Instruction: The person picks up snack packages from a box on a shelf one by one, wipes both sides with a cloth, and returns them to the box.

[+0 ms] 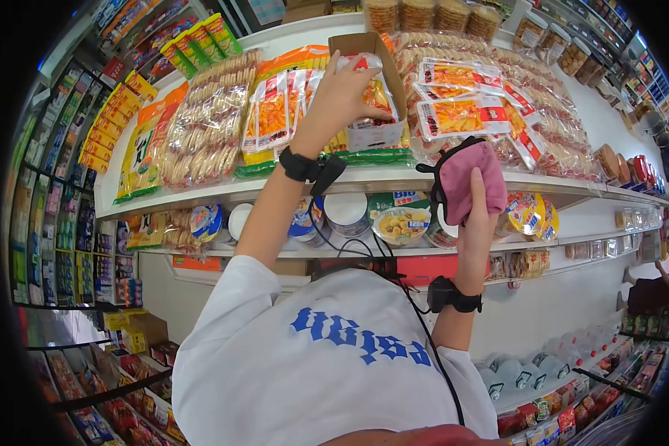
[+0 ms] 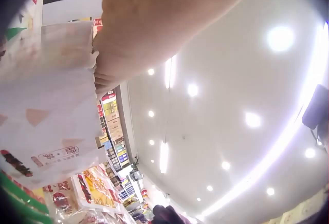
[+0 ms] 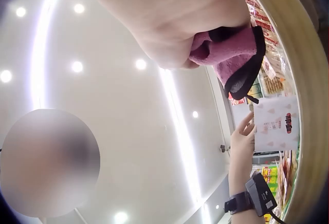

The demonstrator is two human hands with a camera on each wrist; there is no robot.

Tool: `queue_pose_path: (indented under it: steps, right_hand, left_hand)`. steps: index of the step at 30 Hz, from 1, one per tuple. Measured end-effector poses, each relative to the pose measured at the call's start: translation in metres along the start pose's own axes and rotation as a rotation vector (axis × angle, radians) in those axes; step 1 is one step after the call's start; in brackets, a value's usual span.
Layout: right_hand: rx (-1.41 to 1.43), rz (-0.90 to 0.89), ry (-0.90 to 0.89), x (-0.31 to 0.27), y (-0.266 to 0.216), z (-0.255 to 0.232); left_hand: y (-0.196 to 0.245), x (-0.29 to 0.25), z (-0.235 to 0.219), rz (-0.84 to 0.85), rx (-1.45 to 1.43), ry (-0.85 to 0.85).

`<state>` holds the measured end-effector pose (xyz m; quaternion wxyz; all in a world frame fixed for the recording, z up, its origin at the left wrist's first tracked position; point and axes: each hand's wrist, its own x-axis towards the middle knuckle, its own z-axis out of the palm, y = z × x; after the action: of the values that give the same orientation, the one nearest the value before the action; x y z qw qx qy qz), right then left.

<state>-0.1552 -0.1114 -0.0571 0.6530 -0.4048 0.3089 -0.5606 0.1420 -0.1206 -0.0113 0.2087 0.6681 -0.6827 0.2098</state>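
My left hand (image 1: pixel 340 93) lies across the mouth of a small open cardboard box (image 1: pixel 375 139), fingers spread near its left side and thumb over the packets inside. Orange-and-white snack packets (image 1: pixel 377 97) show within the box, partly covered by the hand. In the left wrist view the white printed wall of the box (image 2: pixel 51 116) fills the left side, and the fingers are hidden behind its edge. My right hand (image 1: pixel 479 215) grips a folded pink cloth (image 1: pixel 472 178) with black trim and a loop, held in front of the shelf edge.
Clear bags of round biscuits (image 1: pixel 212 126) flank the box. Loose snack packets (image 1: pixel 461 115) lie on the bags to its right, more packets (image 1: pixel 271 111) to its left. Below, a shelf holds instant noodle tubs (image 1: pixel 400 219). Cables (image 1: pixel 349 245) run from the wrist straps.
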Motion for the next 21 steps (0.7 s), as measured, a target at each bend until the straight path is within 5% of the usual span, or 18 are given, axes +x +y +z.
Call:
queue_pose_path:
  steps: [8, 12, 15, 16, 18, 20, 21]
  right_hand:
    - [-0.009, 0.066, -0.033, -0.005, 0.005, 0.017]
    - [0.028, 0.136, -0.160, -0.008, 0.007, 0.028]
    - [0.036, 0.013, -0.281, -0.014, 0.015, 0.045]
    - [0.004, -0.057, -0.295, -0.016, 0.019, 0.051]
    - [-0.175, -0.233, -0.266, -0.010, 0.031, 0.058]
    - [-0.112, -0.147, -0.276, -0.007, 0.024, 0.051]
    - [-0.076, -0.104, -0.283, -0.006, 0.020, 0.050]
  left_hand:
    - [0.014, -0.013, -0.026, -0.190, -0.334, 0.408]
    - [0.042, -0.028, -0.045, 0.010, -0.451, 0.390]
    - [0.060, -0.046, -0.046, 0.083, -0.584, 0.185]
    - [0.069, -0.051, -0.050, 0.066, -0.712, 0.078]
    - [0.082, -0.060, -0.053, 0.024, -0.664, 0.147]
    - [0.084, -0.074, -0.060, -0.061, -0.533, 0.244]
    - [0.080, -0.087, -0.066, -0.270, -0.613, 0.165]
